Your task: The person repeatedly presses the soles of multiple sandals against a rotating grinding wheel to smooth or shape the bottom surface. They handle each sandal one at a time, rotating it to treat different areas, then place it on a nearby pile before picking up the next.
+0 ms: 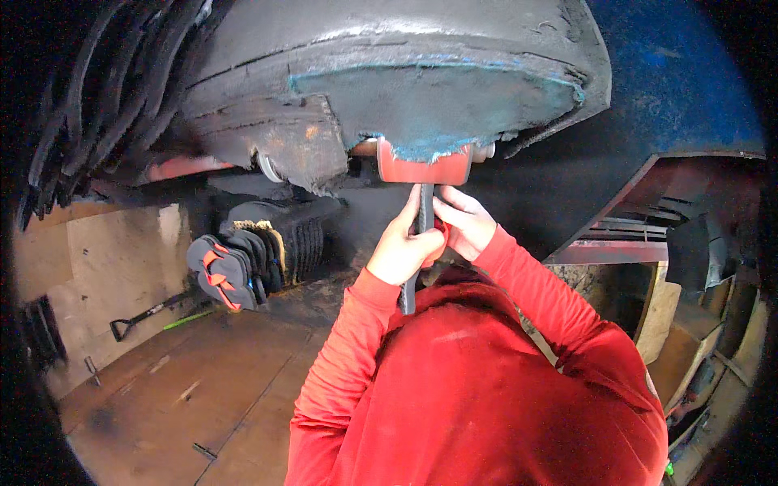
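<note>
Seen edge-on, a dark flip-flop [425, 209] with a red strap stands upright in front of the red-orange band of a sanding wheel [421, 171]. Its upper end meets the lower edge of the band, or comes very close. My left hand [405, 248] is closed round the sole from the left, thumb pointing up along its side. From the right, my right hand [465, 223] grips the flip-flop with bent fingers by the strap. Worn blue-grey cloth [438, 105] hangs from the machine's hood and covers the top of the wheel.
A row of dark flip-flops [217, 271] with orange straps stands at left. Black hoses or strips [105, 105] hang at upper left. A black-handled tool [146, 314] leans by the cardboard-coloured wall. Wooden shelving [689, 340] stands at right. Small scraps lie on the brown floor [194, 405].
</note>
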Available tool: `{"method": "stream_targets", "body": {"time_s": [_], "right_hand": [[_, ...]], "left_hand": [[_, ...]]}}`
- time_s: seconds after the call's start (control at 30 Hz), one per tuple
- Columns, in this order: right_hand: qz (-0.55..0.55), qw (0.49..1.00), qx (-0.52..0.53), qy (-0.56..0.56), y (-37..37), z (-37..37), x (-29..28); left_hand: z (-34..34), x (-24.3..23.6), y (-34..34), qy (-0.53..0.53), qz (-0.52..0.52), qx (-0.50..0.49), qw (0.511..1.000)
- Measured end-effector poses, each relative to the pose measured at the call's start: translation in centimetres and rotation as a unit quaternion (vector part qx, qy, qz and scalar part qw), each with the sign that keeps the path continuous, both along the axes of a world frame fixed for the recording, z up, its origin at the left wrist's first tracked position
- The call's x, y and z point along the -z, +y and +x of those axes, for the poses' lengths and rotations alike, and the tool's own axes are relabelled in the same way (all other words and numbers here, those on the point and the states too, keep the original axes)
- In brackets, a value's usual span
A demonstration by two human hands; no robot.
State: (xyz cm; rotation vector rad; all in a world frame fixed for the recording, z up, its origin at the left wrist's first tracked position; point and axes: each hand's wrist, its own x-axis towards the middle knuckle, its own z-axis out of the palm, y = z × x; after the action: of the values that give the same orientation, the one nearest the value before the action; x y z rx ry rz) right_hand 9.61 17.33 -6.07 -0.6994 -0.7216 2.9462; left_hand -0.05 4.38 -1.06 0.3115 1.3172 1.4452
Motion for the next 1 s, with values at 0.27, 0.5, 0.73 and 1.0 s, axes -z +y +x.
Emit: {"method": "stream_targets", "body": {"time_s": [0.27, 0.5, 0.73, 1.0], "right_hand": [[0.071, 0.997, -0.043, -0.001, -0.5, 0.3, -3.2], [0.367, 0.924, -0.105, 0.030, -0.6, 1.6, -3.6], [0.759, 0.642, -0.101, 0.042, -3.5, 2.5, -2.7], [0.463, 0.877, -0.114, 0.063, -1.9, 0.6, -0.9]], "left_hand": [[2.2, -0.6, -3.3, 0.069, 0.044, -0.030, 0.996], [5.0, 2.4, -6.0, 0.011, 0.086, -0.044, 0.995], [3.5, 2.5, -5.0, 0.130, 0.073, -0.157, 0.976], [-0.8, -0.4, -0.8, 0.313, -0.068, -0.062, 0.945]]}}
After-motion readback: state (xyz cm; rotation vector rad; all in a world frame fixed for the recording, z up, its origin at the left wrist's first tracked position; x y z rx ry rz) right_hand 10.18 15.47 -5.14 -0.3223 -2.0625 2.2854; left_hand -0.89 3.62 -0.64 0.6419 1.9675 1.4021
